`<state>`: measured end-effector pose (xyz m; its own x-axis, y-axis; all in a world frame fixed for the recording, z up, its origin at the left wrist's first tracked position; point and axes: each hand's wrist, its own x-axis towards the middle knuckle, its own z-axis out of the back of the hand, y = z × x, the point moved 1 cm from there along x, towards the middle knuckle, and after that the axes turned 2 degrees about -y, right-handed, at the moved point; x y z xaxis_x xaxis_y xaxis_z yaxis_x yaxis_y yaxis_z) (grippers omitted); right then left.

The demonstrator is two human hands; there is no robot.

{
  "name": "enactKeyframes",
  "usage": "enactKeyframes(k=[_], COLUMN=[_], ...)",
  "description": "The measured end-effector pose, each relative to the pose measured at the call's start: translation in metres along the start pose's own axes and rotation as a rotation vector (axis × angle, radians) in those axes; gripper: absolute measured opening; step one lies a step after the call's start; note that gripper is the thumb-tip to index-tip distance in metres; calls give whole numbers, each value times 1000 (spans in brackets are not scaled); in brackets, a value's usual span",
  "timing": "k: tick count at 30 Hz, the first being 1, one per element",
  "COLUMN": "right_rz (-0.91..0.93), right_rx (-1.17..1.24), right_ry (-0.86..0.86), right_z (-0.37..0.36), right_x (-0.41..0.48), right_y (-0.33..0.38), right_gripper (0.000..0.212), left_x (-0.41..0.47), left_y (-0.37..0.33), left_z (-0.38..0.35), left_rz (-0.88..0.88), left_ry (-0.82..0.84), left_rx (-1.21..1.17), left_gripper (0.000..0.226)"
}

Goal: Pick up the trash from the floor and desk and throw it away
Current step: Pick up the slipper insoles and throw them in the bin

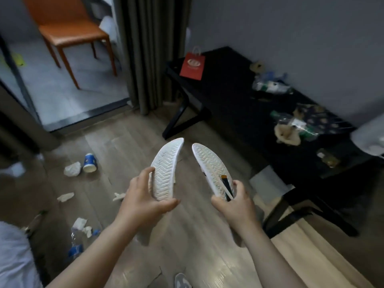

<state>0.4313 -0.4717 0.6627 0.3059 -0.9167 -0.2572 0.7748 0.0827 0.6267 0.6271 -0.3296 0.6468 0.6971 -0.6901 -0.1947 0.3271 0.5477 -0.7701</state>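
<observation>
My left hand grips the heel end of a white slipper, its ribbed sole turned up towards me. My right hand grips a second white slipper the same way, along with a thin dark stick with an orange tip. Both slippers hang above the wooden floor. Litter lies on the floor at the left: a blue and white paper cup on its side, crumpled tissues and a crushed plastic bottle. Wrappers and bottles lie on the black desk.
An orange chair stands beyond a sliding door sill at the back left. Grey curtains hang beside the desk. A red paper bag leans at the desk's far end. White bedding shows at the lower left.
</observation>
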Motion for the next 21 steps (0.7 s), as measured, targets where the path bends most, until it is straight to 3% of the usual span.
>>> enactKeyframes(k=[3,9,14,19,21], right_rz=[-54,-73,-108,-184,-206], right_rx=[100,264,393,443,396], right_ry=[-156,-506,-749,-1010,-1092], right_z=[66,202,284,355,386], right_x=[-29,-111,-205,-291,-324], right_y=[19,22,-29,-96,-124], right_gripper=[87,82,54,47,56], left_x=[-7,-54,-124,-208,-246], left_y=[-71,-201,-287,-366,-396], left_z=[18,29,-5,-59,-83], left_rz=[-189,-518,-792,-1005,-1068], left_ry=[44,154,263,358,400], left_rx=[-2,-33,-44,-102,-139], left_gripper=[104,104,102,103,104])
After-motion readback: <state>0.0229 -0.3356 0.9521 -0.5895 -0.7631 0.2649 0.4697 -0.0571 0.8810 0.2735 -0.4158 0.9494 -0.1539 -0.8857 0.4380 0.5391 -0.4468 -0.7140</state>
